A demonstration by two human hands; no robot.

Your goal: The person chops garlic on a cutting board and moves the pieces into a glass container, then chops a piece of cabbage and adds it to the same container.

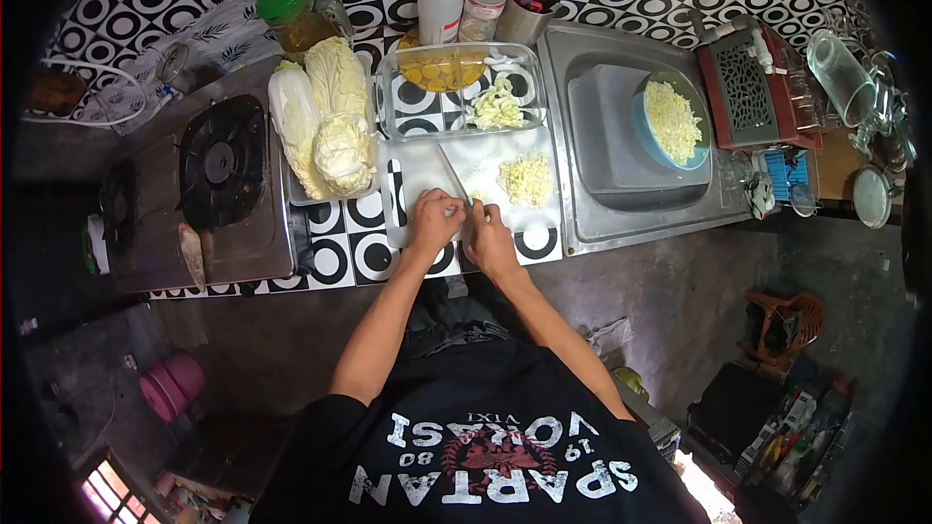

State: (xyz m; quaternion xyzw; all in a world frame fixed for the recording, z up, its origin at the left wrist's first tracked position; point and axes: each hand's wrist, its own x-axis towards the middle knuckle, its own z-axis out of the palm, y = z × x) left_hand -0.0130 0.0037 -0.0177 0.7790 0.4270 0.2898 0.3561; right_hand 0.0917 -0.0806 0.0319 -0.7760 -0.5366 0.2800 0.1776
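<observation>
My right hand (pixel 493 241) grips a knife (pixel 452 171) by its handle, the blade pointing away over a whitish cutting board (pixel 413 157). Close beside it, my left hand (pixel 437 219) has its fingers curled together on the board; what they hold, if anything, is too small to make out. A pile of finely chopped cabbage (pixel 525 180) lies on the board to the right of the blade. Behind the board, a clear rectangular container (pixel 390 97) has larger cabbage slices (pixel 498 105) at its right end.
Whole napa cabbages (pixel 335 112) fill a tray at left, beside a gas stove (pixel 223 160). On the right, a blue bowl (pixel 641 126) of chopped cabbage stands in the steel sink (pixel 612 223). A white bottle (pixel 440 0) and a blue-capped bottle (pixel 484 2) stand behind.
</observation>
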